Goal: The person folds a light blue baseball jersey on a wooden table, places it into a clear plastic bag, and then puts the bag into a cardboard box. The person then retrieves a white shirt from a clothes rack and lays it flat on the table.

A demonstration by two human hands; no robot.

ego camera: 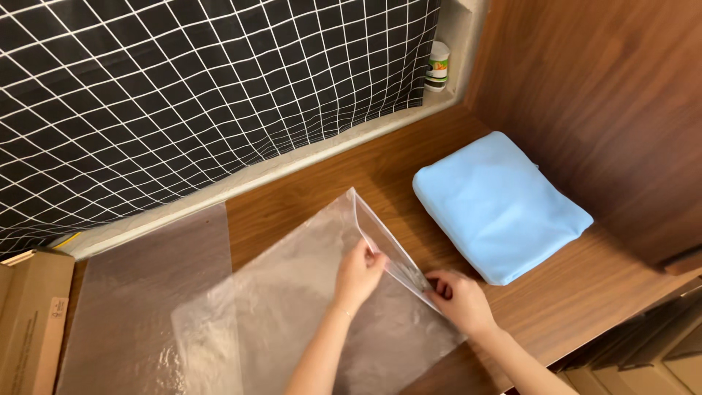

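I have the clear bag (307, 292) flat on the wooden shelf (585, 292), its open mouth facing the blue folded cloth (501, 205). My left hand (358, 274) pinches the upper lip of the mouth between thumb and fingertips and lifts it clear of the lower layer. My right hand (461, 300) pinches the lower lip near the corner, fingers pressed together on the film.

Progress, as I judge it: the mouth is parted along one edge; the bag is empty; the cloth lies untouched, just beside the mouth on its far right side. Insertion is not yet done.

A second plastic sheet (146, 307) lies left of the bag, partly under it. A cardboard box (29, 322) stands further left. The checked curtain (205, 95) hangs behind the bag.
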